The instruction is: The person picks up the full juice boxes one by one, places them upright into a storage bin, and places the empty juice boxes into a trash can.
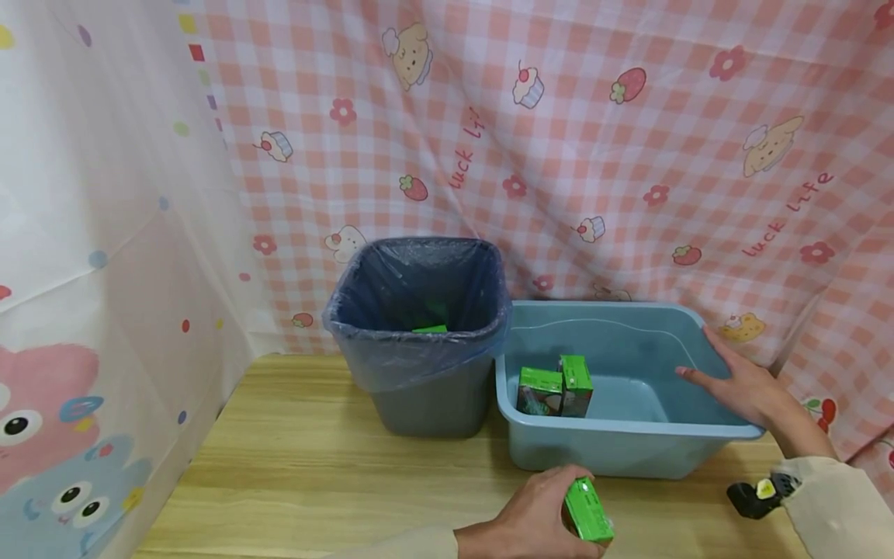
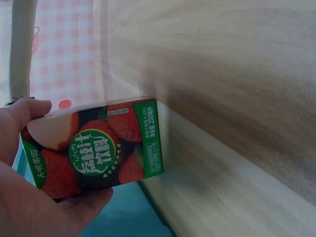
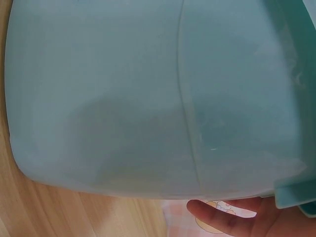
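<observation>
My left hand (image 1: 527,512) holds a lychee juice carton (image 2: 94,148) between thumb and fingers, just in front of the tub above the wooden table. The carton has a bright green end and red fruit pictures. My right hand (image 1: 750,392) grips the right rim of the blue plastic tub (image 1: 594,423), thumb over the inside and fingers along the outer side. In the right wrist view the tub's wall (image 3: 113,98) fills most of the picture. Two similar green-topped cartons (image 1: 540,388) stand side by side at the tub's left end.
Left of the tub stands a grey bin (image 1: 433,407) lined with a clear bag, a green carton top (image 1: 430,329) showing inside. A black strapped device (image 1: 757,497) sits by the right sleeve. A pink checked cloth (image 1: 447,155) hangs behind the wooden table (image 1: 293,466).
</observation>
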A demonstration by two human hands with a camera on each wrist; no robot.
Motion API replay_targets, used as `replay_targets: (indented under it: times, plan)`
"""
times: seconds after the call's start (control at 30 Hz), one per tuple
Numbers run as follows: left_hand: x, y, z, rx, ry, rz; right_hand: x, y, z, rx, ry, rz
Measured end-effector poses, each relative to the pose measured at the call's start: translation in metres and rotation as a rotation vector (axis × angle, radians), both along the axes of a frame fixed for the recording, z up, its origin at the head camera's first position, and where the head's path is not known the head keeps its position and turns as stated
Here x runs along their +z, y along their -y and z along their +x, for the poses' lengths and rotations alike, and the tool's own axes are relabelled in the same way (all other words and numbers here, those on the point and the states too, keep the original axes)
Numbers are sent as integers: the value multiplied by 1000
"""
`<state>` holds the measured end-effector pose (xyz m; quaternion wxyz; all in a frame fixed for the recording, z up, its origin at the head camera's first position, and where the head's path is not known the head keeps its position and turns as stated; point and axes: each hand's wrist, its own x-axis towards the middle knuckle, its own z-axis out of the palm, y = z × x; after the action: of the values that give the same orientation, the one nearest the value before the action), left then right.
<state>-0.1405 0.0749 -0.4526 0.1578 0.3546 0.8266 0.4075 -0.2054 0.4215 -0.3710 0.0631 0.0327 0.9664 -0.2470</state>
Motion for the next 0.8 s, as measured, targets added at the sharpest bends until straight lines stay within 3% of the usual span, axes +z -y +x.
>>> replay_targets:
  times: [0.23,0.37,0.8]
  plan:
    - [4,0,-2,-63,-87,-47,0,0,-1,0,0,-7]
    - [11,2,-2,-105,-90,-58,0,0,-1,-3,0,-10]
    - [53,1,-7,-217,-183,-88,-1,-1,-1,-5,0,1]
